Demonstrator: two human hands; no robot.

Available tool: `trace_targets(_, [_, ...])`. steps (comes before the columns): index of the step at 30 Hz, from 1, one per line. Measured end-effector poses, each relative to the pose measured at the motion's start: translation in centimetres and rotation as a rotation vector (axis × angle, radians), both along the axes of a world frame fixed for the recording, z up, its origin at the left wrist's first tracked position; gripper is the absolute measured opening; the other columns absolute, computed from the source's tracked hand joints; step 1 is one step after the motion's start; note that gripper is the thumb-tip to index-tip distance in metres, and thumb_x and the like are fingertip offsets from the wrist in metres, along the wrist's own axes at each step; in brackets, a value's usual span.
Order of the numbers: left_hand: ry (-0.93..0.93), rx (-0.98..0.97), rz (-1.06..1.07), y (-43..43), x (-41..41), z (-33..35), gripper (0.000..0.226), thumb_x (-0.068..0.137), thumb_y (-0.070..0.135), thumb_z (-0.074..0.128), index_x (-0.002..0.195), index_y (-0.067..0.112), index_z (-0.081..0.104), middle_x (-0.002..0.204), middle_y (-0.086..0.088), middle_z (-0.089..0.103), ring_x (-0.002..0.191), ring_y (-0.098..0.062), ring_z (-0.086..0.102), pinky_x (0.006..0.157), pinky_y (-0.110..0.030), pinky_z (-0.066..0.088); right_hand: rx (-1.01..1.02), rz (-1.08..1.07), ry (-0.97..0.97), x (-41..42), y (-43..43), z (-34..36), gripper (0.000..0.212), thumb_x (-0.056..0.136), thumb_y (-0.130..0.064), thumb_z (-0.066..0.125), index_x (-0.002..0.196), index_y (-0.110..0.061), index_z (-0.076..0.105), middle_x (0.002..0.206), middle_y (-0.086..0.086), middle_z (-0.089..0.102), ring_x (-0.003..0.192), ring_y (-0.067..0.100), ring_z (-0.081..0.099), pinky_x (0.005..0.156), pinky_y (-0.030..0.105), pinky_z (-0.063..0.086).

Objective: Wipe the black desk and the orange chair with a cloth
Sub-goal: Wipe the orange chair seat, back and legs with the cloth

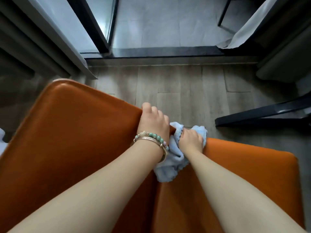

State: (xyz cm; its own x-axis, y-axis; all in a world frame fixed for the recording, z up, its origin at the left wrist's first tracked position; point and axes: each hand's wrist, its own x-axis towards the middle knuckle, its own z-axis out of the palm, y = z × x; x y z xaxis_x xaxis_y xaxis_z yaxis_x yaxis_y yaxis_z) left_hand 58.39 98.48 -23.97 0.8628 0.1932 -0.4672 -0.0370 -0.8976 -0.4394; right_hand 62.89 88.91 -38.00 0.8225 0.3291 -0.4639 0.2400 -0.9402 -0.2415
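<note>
My right hand (pixel 191 137) bunches the blue cloth (pixel 170 169) (fingertips buried); my left hand (pixel 154 121) clasps the orange chair (pixel 70 132) corner. A black leg (pixel 262 113) stands near.

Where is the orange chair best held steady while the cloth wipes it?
Probably at the upper edge of the orange chair backrest, gripped from above near its corner, as the left hand does. That edge is thin enough to curl fingers over, and it keeps clear of the cloth under the right hand.

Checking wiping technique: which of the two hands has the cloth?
The right hand, pressing the light blue cloth; the braceleted left hand only grips the orange chair.
</note>
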Motion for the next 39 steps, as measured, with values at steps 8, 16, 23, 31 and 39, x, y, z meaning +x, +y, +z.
trace_targets(8, [0.088, -0.029, -0.004, -4.3, 0.9, -8.0, 0.038, 0.094, 0.015, 0.025, 0.128, 0.006, 0.039, 0.123, -0.009, 0.048, 0.116, -0.027, 0.041, 0.108, -0.037, 0.020, -0.190, 0.002, -0.120, 1.9, -10.7, -0.7, 0.016, 0.088, -0.034, 0.042, 0.078, -0.024, 0.050, 0.085, -0.004, 0.054, 0.101, 0.021, 0.049, 0.091, 0.036, 0.031])
trace_targets(16, [-0.054, -0.334, -0.005, -6.8, 0.1, -11.2, 0.047, 0.092, 0.013, 0.029, 0.139, 0.010, 0.026, 0.144, -0.010, 0.030, 0.138, -0.031, 0.020, 0.115, -0.050, 0.002, -0.510, -0.429, 0.041, 6.1, -19.0, 0.3, 0.032, 0.094, -0.025, 0.037, 0.111, -0.018, 0.063, 0.125, 0.006, 0.055, 0.127, 0.025, 0.036, 0.108, 0.054, 0.023])
trace_targets(23, [-0.101, -0.640, 0.192, -8.3, -1.1, -13.7, 0.048, 0.086, 0.015, 0.043, 0.134, 0.015, 0.035, 0.139, -0.001, 0.036, 0.132, -0.019, 0.031, 0.088, -0.032, 0.040, -0.068, 0.104, -0.075, 1.5, -11.9, -1.6, 0.027, 0.091, -0.040, 0.038, 0.111, -0.034, 0.055, 0.120, -0.011, 0.057, 0.118, 0.016, 0.042, 0.102, 0.050, 0.023])
trace_targets(31, [-0.105, -0.595, 0.243, -9.7, -1.3, -14.2, 0.051, 0.087, 0.023, 0.046, 0.136, 0.016, 0.034, 0.144, -0.004, 0.028, 0.137, -0.023, 0.022, 0.096, -0.035, 0.038, -0.029, -0.757, 0.057, 6.3, -30.1, -3.1, 0.037, 0.098, -0.032, 0.033, 0.129, -0.018, 0.047, 0.131, 0.013, 0.050, 0.120, 0.035, 0.047, 0.099, 0.045, 0.037])
trace_targets(39, [-0.172, -0.646, 0.425, -9.9, -4.5, -13.5, 0.059, 0.087, 0.023, 0.051, 0.142, 0.017, 0.031, 0.156, -0.004, 0.013, 0.139, -0.024, 0.023, 0.102, -0.036, 0.035, -0.171, -0.379, -0.061, 2.3, -18.7, -1.9, 0.046, 0.095, -0.049, 0.032, 0.141, -0.043, 0.032, 0.157, -0.002, 0.013, 0.144, 0.023, 0.004, 0.110, 0.059, 0.006])
